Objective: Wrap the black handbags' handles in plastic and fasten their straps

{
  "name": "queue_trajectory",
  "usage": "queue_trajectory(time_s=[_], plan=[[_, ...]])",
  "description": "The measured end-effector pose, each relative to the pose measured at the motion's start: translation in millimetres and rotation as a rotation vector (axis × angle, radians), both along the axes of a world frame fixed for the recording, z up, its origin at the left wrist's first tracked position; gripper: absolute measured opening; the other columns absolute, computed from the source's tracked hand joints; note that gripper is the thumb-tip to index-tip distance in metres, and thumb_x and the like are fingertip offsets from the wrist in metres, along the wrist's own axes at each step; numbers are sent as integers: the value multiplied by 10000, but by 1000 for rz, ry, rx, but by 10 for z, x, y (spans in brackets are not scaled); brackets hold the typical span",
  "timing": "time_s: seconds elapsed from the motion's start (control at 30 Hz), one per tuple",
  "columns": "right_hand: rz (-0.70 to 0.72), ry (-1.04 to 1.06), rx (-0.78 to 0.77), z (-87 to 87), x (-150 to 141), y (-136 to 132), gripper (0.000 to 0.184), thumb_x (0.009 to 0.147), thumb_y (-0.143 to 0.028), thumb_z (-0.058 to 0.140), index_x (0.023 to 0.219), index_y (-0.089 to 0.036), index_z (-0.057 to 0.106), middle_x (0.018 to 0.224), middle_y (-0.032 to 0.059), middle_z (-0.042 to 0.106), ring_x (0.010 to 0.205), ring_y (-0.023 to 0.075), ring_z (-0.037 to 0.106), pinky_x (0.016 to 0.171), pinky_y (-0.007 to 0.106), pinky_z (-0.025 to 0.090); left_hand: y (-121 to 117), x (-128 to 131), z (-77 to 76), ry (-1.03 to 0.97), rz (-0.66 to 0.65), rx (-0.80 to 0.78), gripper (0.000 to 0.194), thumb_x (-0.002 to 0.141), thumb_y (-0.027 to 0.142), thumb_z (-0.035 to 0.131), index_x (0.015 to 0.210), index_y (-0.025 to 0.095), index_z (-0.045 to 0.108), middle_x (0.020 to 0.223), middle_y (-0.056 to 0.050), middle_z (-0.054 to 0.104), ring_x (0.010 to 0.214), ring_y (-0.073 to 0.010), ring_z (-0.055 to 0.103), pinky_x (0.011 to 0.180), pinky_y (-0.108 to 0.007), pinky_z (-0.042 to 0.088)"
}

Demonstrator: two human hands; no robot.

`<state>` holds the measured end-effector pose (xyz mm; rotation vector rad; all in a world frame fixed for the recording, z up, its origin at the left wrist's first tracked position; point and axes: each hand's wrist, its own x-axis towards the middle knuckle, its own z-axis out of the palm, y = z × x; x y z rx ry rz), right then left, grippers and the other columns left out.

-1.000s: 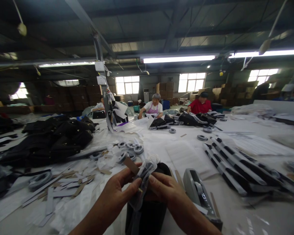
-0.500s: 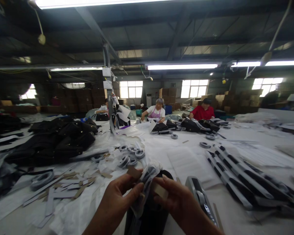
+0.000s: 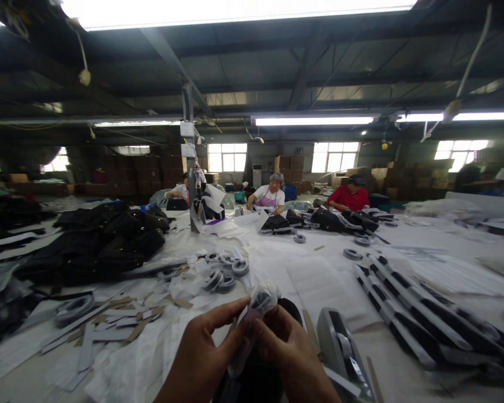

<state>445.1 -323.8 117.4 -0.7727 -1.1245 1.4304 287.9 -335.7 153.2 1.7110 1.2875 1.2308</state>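
Both my hands meet low in the middle of the head view, around a dark piece wrapped in translucent plastic (image 3: 264, 296). My left hand (image 3: 210, 338) pinches it from the left, thumb and forefinger closed. From the right, my right hand (image 3: 292, 347) pinches it close beside the left fingertips. Its exact kind is not clear, since plastic and fingers cover much of it. A black item (image 3: 258, 383), partly hidden, stands upright right behind and below the hands. Just right of my right hand is a grey tape dispenser (image 3: 340, 341).
Cardboard strips (image 3: 117, 324) lie left, with rolls of grey tape (image 3: 227, 277) farther back. Black bags (image 3: 105, 235) are piled far left; black-and-white wrapped straps (image 3: 415, 313) lie right. A metal post (image 3: 190, 184) rises from the table. Co-workers (image 3: 269, 196) sit across.
My hands have drawn together on the wrapped piece. The brown card by my left fingers and the tan piece in my right hand no longer show. A pale strip now shows beside the dispenser.
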Motion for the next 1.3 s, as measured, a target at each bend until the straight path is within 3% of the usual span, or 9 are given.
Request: queue_trajectory(time_s=[0.13, 0.27, 0.33, 0.5, 0.63, 0.73, 0.87, 1.07, 1.3], plan=[[-31, -14, 21, 81, -37, -24, 441, 715, -450, 808, 1034, -170, 690, 899, 53, 718, 745, 186, 626, 551, 225, 429, -60, 42, -13, -3, 43, 38, 309, 830, 383, 661, 1119, 306, 737, 1142, -14, 752, 1136, -293, 654, 1032, -413, 488], [-40, 51, 92, 99, -92, -49, 449, 731, -424, 799, 1089, -191, 662, 1044, 77, 717, 1040, 278, 633, 857, 329, 496, -123, 65, -19, -53, 28, 82, 324, 848, 376, 631, 1140, 277, 731, 1164, -36, 742, 1143, -290, 650, 1019, -389, 500], [-75, 26, 103, 79, -125, -58, 446, 737, -424, 792, 1089, -189, 654, 1071, 90, 713, 1054, 289, 631, 906, 362, 486, -137, 76, -30, -79, 40, 106, 323, 853, 377, 618, 1136, 271, 734, 1173, -36, 739, 1147, -288, 648, 1015, -379, 503], [-172, -63, 118, -16, -188, -64, 446, 743, -455, 774, 1066, -173, 650, 920, 80, 716, 880, 265, 652, 818, 373, 512, -105, 96, -73, -30, 139, 139, 272, 845, 358, 630, 1069, 279, 761, 1088, -17, 772, 1093, -282, 680, 973, -361, 533], [-105, -6, 111, -77, -184, -62, 412, 754, -468, 764, 1012, -165, 658, 924, 79, 706, 846, 234, 639, 712, 302, 502, -71, 33, -124, 158, 184, 219, 280, 858, 324, 613, 1101, 297, 747, 1093, -10, 769, 1047, -282, 704, 922, -345, 562], [-60, 18, 90, -58, -166, -69, 394, 764, -485, 750, 952, -149, 664, 857, 64, 685, 743, 189, 600, 604, 256, 465, -66, -28, -210, 377, 238, 362, 340, 854, 273, 610, 1179, 297, 706, 1131, -24, 754, 1008, -285, 720, 870, -340, 587], [-71, 21, 67, 40, -146, -104, 397, 721, -489, 784, 881, -146, 663, 795, 48, 672, 720, 179, 578, 621, 258, 463, -100, -41, -325, 681, 285, 632, 469, 855, 134, 538, 1310, 222, 610, 1206, -72, 716, 999, -259, 725, 868, -316, 589], [-101, 51, -49, 121, -114, -136, 409, 616, -491, 848, 741, -152, 657, 677, 13, 649, 621, 140, 537, 564, 228, 429, -154, 34, -290, 886, 291, 931, 515, 851, 65, 470, 1357, 131, 544, 1239, -131, 687, 1053, -240, 706, 896, -299, 579], [-71, 124, -41, 37, -67, -144, 481, 719, -599, 744, 844, -136, 720, 763, 52, 652, 691, 164, 584, 640, 265, 511, -142, 81, -273, 995, 316, 876, 519, 812, 168, 507, 1304, 13, 562, 1308, -227, 615, 1142, -316, 651, 911, -372, 584]])
